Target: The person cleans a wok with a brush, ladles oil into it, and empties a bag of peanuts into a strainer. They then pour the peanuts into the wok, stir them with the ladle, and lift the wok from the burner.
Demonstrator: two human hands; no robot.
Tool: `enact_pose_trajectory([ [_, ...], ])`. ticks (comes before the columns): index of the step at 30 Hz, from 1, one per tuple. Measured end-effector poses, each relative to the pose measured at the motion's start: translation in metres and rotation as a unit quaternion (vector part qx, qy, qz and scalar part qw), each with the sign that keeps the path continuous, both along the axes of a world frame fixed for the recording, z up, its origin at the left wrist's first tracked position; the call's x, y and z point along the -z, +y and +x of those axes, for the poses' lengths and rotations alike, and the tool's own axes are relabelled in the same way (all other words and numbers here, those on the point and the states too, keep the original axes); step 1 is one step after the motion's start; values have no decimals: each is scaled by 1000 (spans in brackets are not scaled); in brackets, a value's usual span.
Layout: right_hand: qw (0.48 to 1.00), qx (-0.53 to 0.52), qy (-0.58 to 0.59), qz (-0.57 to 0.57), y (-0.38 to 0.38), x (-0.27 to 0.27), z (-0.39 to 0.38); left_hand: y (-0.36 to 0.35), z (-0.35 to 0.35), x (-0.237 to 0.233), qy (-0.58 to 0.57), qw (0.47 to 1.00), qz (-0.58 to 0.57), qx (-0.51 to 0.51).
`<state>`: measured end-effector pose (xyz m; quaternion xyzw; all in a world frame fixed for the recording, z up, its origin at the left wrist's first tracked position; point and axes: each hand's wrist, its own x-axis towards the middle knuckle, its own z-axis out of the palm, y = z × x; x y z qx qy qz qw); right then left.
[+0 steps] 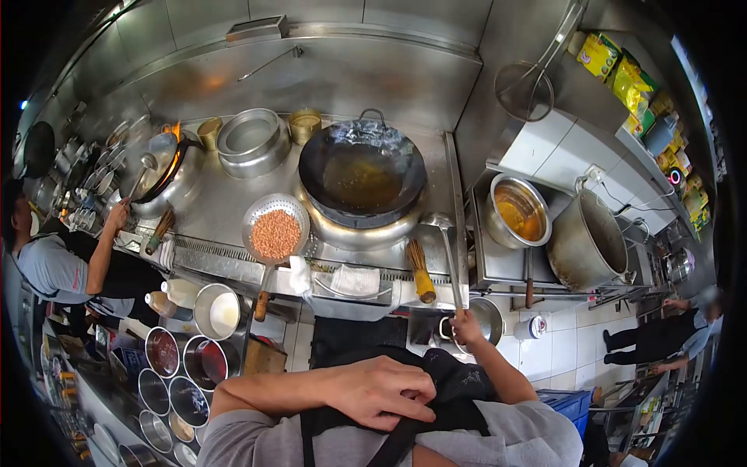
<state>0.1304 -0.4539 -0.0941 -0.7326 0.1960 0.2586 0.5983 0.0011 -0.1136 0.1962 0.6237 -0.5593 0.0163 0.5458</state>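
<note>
My right hand (468, 327) is closed around the end of the long handle of a ladle (448, 257). The ladle's bowl rests on the steel stove top, right of a large black wok (362, 173) with yellowish oil in its bottom. My left hand (387, 395) lies across my chest, its fingers curled against my black apron (459, 381); what they grip, if anything, is hidden. A bamboo brush (421, 272) lies left of the ladle. Left of the wok, a perforated strainer (261, 268) full of reddish-brown peanuts (275, 233) sits on the stove.
A folded white cloth (355, 281) lies on the stove's front ledge. To the right stand a steel pot (537, 232) with yellow liquid and a tall stockpot (589, 240). At left, a co-worker (58, 265) works at a flaming wok; several steel containers (187, 401) stand below.
</note>
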Motion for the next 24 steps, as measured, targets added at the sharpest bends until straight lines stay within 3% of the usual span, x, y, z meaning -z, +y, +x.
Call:
enact_pose_trajectory([
  [3,999,-33,-2,21,8,-54,5,27,5,0,-51,998,-34,-34],
  [5,997,25,-48,51,27,-80,-15,57,10,-5,-61,996,-38,-48],
  [8,991,-7,-94,92,29,-86,-33,112,13,-7,-53,994,-55,-79],
  [10,991,-55,-111,-48,35,-105,-35,150,10,-18,1,990,-77,-115],
  [12,920,-134,-229,-289,33,-102,-25,186,-2,-22,80,987,-108,-86],
  [13,897,-157,-268,-315,37,-114,-28,204,-5,-24,113,986,-119,-5],
  [14,871,-181,-305,-340,55,-145,-32,211,7,-34,65,985,-146,68],
  [17,859,-248,-273,-354,71,-170,-30,238,10,-43,58,979,-50,186],
  [20,817,-361,-215,-395,99,-178,-3,231,7,-51,32,985,-47,164],
  [22,794,-378,-177,-441,119,-178,21,225,16,-65,46,982,-51,175],
  [23,791,-371,-216,-435,126,-169,34,228,14,-60,56,987,-57,142],
  [24,789,-390,-161,-446,131,-159,54,233,12,-53,65,990,-64,109],
])
